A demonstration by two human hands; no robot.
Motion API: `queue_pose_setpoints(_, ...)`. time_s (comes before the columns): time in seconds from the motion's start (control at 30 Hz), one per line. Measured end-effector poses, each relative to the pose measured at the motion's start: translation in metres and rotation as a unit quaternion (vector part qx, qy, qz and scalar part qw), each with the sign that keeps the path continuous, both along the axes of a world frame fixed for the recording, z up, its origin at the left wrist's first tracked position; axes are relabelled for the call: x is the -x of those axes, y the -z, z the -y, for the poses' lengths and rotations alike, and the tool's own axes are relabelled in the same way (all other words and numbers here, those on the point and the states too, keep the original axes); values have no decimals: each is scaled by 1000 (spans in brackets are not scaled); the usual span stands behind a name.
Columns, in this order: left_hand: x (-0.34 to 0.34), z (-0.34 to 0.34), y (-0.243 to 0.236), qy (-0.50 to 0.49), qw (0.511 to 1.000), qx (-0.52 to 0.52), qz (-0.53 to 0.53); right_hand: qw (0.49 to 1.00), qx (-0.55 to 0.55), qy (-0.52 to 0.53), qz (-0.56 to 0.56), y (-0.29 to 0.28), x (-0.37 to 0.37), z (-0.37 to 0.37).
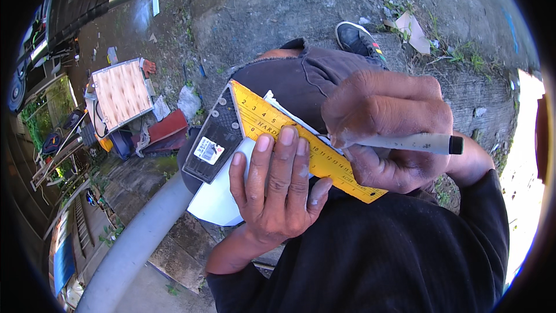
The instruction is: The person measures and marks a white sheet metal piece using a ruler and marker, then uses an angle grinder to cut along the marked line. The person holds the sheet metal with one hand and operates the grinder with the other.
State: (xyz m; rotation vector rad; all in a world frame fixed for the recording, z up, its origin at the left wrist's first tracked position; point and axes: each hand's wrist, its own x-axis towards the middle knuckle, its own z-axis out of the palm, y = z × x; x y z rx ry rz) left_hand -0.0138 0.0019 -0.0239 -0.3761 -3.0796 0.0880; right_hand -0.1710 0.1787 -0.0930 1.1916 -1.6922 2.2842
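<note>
A try square with a yellow ruled blade (pixel 336 169) and a black stock rests slantwise over my lap on a white sheet (pixel 214 204). Flat across the blade's lower edge lies my left hand (pixel 277 188), fingers stretched out and pressing the square against the sheet. My right hand (pixel 394 119) is closed around a marker (pixel 405 143) with a whitish barrel and a black end. Its tip is near the upper edge of the blade, mostly hidden by my fingers. A strip of the sheet shows beyond that edge.
A thick grey pipe (pixel 136 243) slants up from the lower left to the sheet. Left of my knee stand a light wooden panel (pixel 123 93) and a dark red board (pixel 169 133). My shoe (pixel 358 40) rests on rough concrete near a torn cardboard piece (pixel 413 33).
</note>
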Motion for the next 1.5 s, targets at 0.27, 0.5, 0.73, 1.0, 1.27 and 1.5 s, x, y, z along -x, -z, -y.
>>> queue_pose_setpoints(0.27,0,0,-1,-6,1000,1,5,999,-26,3,-24,1,10,9)
queue_pose_setpoints(0.5,0,0,1,-2,1000,-6,-3,999,-28,-11,-30,-3,13,5)
queue_pose_setpoints(0.73,0,0,1,-10,1000,-12,-5,1000,-21,-4,-16,-1,15,13)
queue_pose_setpoints(1.0,-1,1,3,-6,1000,-11,-8,1000,-18,11,-18,1,13,15)
queue_pose_setpoints(1.27,-1,2,3,-6,1000,-12,-8,1000,1,6,-6,0,9,14)
queue_pose_setpoints(1.5,-1,1,0,-3,1000,-13,-2,1000,-1,2,-20,1,10,13)
